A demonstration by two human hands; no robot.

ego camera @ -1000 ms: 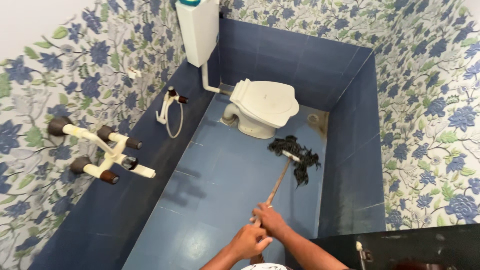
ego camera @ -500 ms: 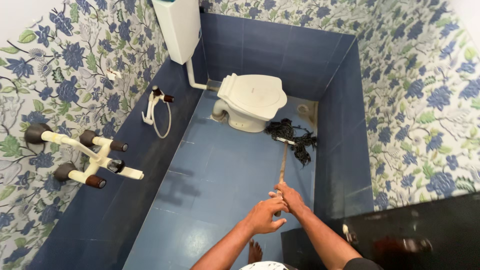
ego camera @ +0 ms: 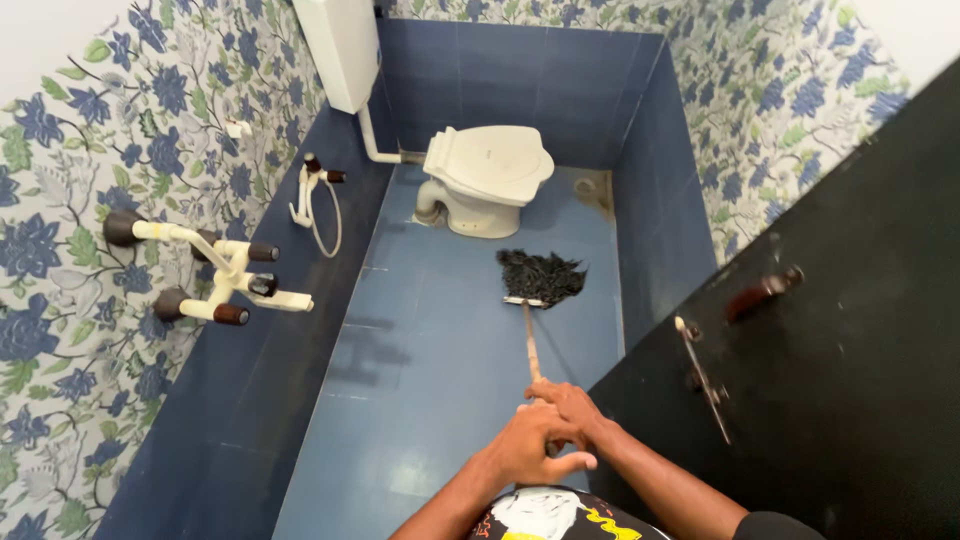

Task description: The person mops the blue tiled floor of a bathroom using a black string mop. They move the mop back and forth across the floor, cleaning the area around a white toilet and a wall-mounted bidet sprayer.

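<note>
Blue floor; mop; toilet

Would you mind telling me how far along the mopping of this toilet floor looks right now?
Done: I cannot tell; no part of the blue tiled floor looks plainly wetter or cleaner than the rest. In hand: the left hand and right hand grip the wooden handle, with the black mop head spread mid-floor, short of the closed toilet. Left: the stained corner by the floor drain looks untouched.
</note>
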